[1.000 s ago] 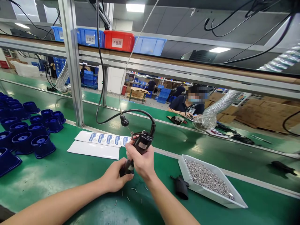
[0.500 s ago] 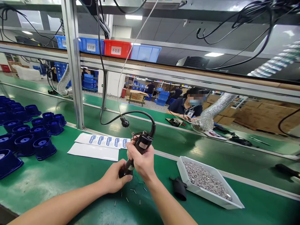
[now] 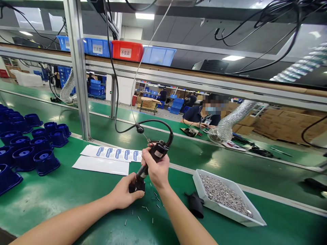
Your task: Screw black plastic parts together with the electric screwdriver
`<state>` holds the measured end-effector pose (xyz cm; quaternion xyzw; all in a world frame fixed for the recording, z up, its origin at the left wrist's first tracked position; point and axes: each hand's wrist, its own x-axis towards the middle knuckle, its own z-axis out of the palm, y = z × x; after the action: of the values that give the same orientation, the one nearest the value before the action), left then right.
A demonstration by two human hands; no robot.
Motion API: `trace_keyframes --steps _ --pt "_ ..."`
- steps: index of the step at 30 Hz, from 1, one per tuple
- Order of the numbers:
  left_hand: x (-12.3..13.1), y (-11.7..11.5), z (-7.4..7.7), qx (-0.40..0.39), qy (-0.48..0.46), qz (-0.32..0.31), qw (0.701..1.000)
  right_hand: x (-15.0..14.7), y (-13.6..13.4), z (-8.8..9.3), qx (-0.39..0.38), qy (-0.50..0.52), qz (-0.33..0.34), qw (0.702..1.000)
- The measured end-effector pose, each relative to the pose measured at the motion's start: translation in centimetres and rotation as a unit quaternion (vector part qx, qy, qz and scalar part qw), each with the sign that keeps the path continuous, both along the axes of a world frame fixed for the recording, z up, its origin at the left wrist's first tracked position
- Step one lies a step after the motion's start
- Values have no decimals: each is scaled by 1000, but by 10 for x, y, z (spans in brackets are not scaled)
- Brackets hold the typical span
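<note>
My right hand [image 3: 157, 170] is wrapped round a black electric screwdriver [image 3: 158, 151], which tilts down to the left. A curved cable leaves its top, and a thin cord holds it from above. The driver's lower end meets a small black part [image 3: 139, 185], gripped by my left hand [image 3: 125, 194] between thumb and fingers. Several loose screws [image 3: 145, 208] lie on the green table [image 3: 102, 217] near my hands. Right of them a black cup-shaped piece [image 3: 196, 205] rests against a white tray [image 3: 258, 220] full of screws.
Dark blue moulded parts [image 3: 46, 161] stand in rows at the left. Label sheets [image 3: 102, 165] lie behind my left hand. A metal post [image 3: 78, 75] rises behind them. Across the bench a person [image 3: 194, 114] sits beside a foil duct [image 3: 226, 124].
The screwdriver and my right hand have shifted slightly right and up, showing more of the black part. More loose screws show between my hands. My left hand has stayed nearly in place.
</note>
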<state>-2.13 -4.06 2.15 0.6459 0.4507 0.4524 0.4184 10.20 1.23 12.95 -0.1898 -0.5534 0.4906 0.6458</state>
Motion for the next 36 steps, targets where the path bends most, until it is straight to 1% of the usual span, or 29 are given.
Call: trace_keyframes --steps 3,5,9,13,19,22,26,28,32,36 --pt "3 -1 1 -5 -12 -11 1000 -4 -1 2 -5 -36 3 999" --pt "4 -2 3 -2 -16 -13 1000 -7 -1 4 -3 -50 -11 999" --pt "6 -3 4 1 -12 -5 1000 -11 -3 6 2 -47 -43 998" --pt "4 -4 1 4 -10 -7 1000 -9 -4 5 -2 -38 -47 998" --pt "5 -4 0 10 -10 -12 1000 -4 -6 6 12 -41 -43 998" --pt "2 -4 2 10 15 -5 1000 0 -6 11 12 -17 -41 999" --pt "-8 0 4 22 56 35 998 12 -6 19 24 46 -29 998" --pt "-12 3 3 30 57 38 997 18 -6 20 27 46 -14 998" --pt "-15 6 0 28 45 32 998 19 -4 13 17 5 20 1000" --pt "-13 6 -2 18 36 32 999 14 0 5 10 -8 24 1000"
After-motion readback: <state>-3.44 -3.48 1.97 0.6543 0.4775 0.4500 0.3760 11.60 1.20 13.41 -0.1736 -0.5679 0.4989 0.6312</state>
